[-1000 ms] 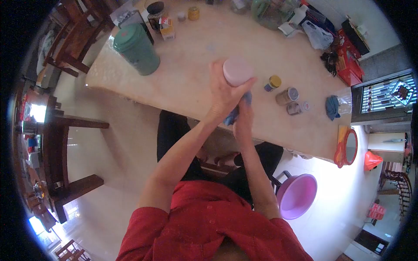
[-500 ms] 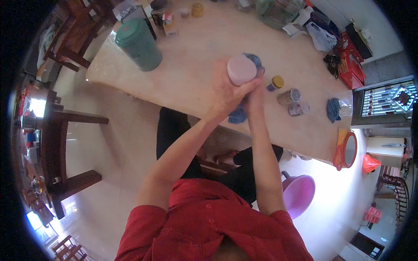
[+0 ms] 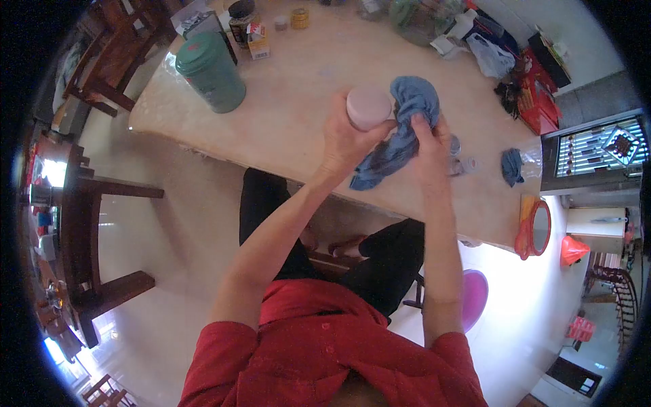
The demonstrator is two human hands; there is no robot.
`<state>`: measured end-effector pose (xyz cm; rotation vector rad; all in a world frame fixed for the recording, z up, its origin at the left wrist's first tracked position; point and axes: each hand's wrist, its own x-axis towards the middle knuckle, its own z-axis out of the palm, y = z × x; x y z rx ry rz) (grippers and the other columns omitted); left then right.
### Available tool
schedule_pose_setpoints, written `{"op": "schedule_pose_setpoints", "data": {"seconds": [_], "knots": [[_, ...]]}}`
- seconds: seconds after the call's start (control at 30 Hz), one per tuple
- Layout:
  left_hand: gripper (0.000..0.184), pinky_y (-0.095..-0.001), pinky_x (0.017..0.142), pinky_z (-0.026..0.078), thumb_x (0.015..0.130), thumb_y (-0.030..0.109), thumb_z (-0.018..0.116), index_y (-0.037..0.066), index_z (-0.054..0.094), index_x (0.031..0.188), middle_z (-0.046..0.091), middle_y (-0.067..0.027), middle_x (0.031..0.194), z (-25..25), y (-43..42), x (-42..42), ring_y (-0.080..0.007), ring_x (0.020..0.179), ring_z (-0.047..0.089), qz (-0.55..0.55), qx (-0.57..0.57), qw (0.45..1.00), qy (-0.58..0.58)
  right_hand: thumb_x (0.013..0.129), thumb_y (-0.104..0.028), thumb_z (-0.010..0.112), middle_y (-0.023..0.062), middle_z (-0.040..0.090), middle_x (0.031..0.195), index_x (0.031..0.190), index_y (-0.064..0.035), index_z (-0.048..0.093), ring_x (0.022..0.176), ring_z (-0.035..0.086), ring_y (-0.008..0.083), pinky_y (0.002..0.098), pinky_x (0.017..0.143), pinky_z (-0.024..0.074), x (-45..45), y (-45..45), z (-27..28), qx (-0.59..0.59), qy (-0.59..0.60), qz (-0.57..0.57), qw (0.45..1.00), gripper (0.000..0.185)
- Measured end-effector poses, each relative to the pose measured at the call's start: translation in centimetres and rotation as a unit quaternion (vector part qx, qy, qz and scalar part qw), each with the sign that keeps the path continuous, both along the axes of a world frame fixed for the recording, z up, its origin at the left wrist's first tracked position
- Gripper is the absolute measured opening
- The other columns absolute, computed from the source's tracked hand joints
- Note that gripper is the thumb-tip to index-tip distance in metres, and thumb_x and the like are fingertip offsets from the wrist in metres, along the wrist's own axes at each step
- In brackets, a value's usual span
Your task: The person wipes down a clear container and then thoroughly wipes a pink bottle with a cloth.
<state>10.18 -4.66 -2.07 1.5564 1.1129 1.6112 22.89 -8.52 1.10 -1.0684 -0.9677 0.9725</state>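
Observation:
My left hand is wrapped round a jar with a pale pink lid, held above the table. Just right of it, my right hand grips a blue cloth, which hangs down toward the table's front edge. Cloth and jar are close together; whether they touch is hard to tell. Partly hidden behind my right hand are small clear jars. A second, darker blue cloth lies farther right on the table.
A green canister stands at the left of the table, with a black jar and a small box behind it. At the right are an orange-framed mirror, a plastic bag and, on the floor, a pink basin.
My right hand has moved right, away from the jar, and the blue cloth now shows spread between the hands. The yellow-lidded jar is now hidden. My left hand still holds the pink-lidded jar.

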Motion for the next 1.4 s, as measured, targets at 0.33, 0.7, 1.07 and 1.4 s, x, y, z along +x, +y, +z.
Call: {"op": "schedule_pose_setpoints", "data": {"seconds": [0.33, 0.7, 1.07, 1.4], "knots": [[0.043, -0.0340, 0.074, 0.046, 0.067, 0.005, 0.066, 0.002, 0.047, 0.106, 0.057, -0.0171, 0.094, -3.0, 0.9, -0.6, -0.0301, 0.089, 0.057, -0.119, -0.022, 0.991, -0.061, 0.074, -0.021, 0.062, 0.0119, 0.051, 0.116, 0.099, 0.0000, 0.060, 0.110, 0.045, 0.0287, 0.0350, 0.092, 0.0371, -5.1, 3.2, 4.4, 0.111, -0.562, 0.066, 0.817, 0.033], [0.053, -0.0360, 0.081, 0.043, 0.065, 0.008, 0.069, 0.004, 0.043, 0.111, 0.051, -0.0173, 0.100, -1.2, 0.4, -0.6, -0.0328, 0.093, 0.053, -0.064, 0.000, 0.998, -0.002, 0.084, -0.032, 0.056, 0.0067, 0.062, 0.096, 0.106, -0.0030, 0.058, 0.085, 0.057, 0.0183, 0.0303, 0.077, 0.0456, -0.4, 7.1, 1.3, -0.086, -0.154, 0.170, 0.970, 0.036], [0.064, -0.0310, 0.080, 0.044, 0.064, 0.020, 0.078, 0.001, 0.040, 0.112, 0.053, -0.0120, 0.101, -1.4, 0.1, -0.2, -0.0200, 0.093, 0.053, -0.145, -0.093, 0.978, -0.120, 0.094, -0.040, 0.035, 0.0123, 0.047, 0.122, 0.127, -0.0039, 0.039, 0.113, 0.044, 0.0230, 0.0323, 0.099, 0.0311, -6.0, 0.2, -11.8, -0.056, 0.006, -0.093, 0.994, 0.049], [0.063, -0.0287, 0.079, 0.044, 0.067, 0.017, 0.077, 0.001, 0.038, 0.114, 0.054, -0.0086, 0.102, -0.7, 0.2, -0.1, -0.0164, 0.092, 0.053, -0.091, -0.078, 0.982, -0.145, 0.093, -0.026, 0.037, 0.0160, 0.058, 0.105, 0.109, -0.0022, 0.054, 0.099, 0.053, 0.0274, 0.0374, 0.083, 0.0415, -5.7, 3.5, -6.1, -0.017, -0.145, -0.114, 0.983, 0.033]]}}
